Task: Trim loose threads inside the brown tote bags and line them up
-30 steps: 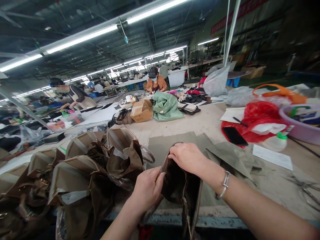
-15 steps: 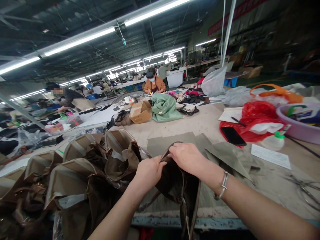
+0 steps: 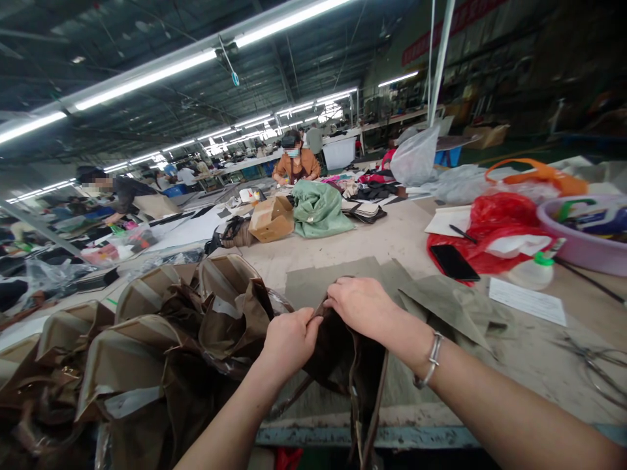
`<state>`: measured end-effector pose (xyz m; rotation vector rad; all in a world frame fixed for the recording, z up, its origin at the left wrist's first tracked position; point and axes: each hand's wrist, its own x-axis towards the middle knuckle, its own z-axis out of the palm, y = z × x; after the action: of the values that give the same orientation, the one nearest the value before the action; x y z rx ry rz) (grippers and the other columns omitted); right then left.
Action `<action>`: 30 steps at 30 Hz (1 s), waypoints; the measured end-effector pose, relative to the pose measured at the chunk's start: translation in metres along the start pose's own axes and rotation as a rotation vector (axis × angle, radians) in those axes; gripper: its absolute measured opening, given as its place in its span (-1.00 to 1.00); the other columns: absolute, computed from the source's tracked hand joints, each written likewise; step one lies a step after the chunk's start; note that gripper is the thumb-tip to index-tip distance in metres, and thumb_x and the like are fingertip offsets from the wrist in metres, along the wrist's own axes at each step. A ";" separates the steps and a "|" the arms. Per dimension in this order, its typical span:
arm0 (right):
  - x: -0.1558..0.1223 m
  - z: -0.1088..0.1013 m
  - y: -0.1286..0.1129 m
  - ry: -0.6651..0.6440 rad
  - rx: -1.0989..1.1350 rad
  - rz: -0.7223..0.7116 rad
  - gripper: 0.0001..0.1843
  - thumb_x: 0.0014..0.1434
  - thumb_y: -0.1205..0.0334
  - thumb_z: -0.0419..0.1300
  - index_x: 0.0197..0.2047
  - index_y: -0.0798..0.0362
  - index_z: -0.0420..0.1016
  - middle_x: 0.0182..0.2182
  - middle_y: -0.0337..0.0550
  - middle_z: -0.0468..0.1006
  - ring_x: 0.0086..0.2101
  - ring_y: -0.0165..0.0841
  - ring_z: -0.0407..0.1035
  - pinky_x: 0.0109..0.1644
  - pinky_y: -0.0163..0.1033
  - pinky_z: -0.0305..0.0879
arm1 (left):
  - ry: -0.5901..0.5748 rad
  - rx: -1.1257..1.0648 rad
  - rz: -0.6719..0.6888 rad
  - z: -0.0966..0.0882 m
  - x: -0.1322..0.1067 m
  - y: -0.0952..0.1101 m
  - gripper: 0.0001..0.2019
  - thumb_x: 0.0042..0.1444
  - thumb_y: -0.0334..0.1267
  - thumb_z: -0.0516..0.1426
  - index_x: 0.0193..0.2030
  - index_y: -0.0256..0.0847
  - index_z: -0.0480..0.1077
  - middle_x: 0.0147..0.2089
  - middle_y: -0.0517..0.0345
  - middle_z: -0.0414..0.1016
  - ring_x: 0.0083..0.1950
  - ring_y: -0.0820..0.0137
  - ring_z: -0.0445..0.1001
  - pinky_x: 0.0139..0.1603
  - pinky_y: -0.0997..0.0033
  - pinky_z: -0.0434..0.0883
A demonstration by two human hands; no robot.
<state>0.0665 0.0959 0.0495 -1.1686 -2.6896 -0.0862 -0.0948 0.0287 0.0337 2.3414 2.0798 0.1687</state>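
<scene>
A dark brown bag [image 3: 336,356], apparently unfinished, hangs between my hands over the front edge of the worktable. My left hand [image 3: 290,338] pinches its top rim, thumb pressed against the bent fingers. Close beside it on the right, my right hand [image 3: 361,307] grips the same rim with fingers curled over the edge. Long narrow edges of the bag drop below the tabletop, and its lower end leaves the picture. Under and behind it lie flat grey-green sheets [image 3: 318,284]. To the left stand several similar brown bags [image 3: 132,349] with stiff tan panels.
Beyond my hands are a cardboard box [image 3: 271,219] and a green cloth bundle [image 3: 321,209]. At right lie a black phone [image 3: 454,262], red plastic bag [image 3: 507,219], small bottle [image 3: 533,271], purple basin [image 3: 588,251] and scissors [image 3: 600,369]. A co-worker [image 3: 297,160] sits across the table.
The view has shifted slightly, so things sit a little further left. Both hands keep their grip on the bag's rim, almost unmoved.
</scene>
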 end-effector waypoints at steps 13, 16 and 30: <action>-0.013 -0.006 0.003 -0.002 0.052 -0.098 -0.75 0.25 0.18 -0.02 -0.30 0.05 0.44 -0.33 -0.13 0.52 -0.31 -0.32 0.40 -0.31 -0.31 0.21 | -0.019 -0.013 0.003 0.002 0.002 -0.005 -0.68 0.23 -0.11 -0.07 -0.38 -0.19 0.40 -0.39 0.13 0.52 -0.33 0.33 0.48 -0.39 0.46 0.15; -0.013 -0.006 0.003 0.004 0.045 -0.093 -0.75 0.25 0.18 -0.02 -0.30 0.04 0.45 -0.34 -0.14 0.52 -0.31 -0.32 0.40 -0.32 -0.31 0.20 | -0.020 -0.003 -0.001 0.002 0.002 -0.005 -0.67 0.22 -0.10 -0.06 -0.41 -0.20 0.40 -0.40 0.11 0.52 -0.35 0.34 0.47 -0.40 0.46 0.15; -0.028 -0.012 0.015 -0.018 0.095 -0.079 -0.72 0.15 -0.02 0.11 -0.32 0.00 0.49 -0.35 -0.19 0.53 -0.33 -0.34 0.39 -0.34 -0.30 0.12 | 0.012 -0.072 -0.006 0.007 0.000 -0.009 -0.66 0.23 -0.07 -0.07 -0.33 -0.18 0.44 -0.38 0.12 0.53 -0.33 0.34 0.48 -0.37 0.46 0.17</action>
<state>0.0977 0.0844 0.0553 -1.0411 -2.7226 0.0406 -0.1030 0.0307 0.0257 2.2986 2.0495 0.2530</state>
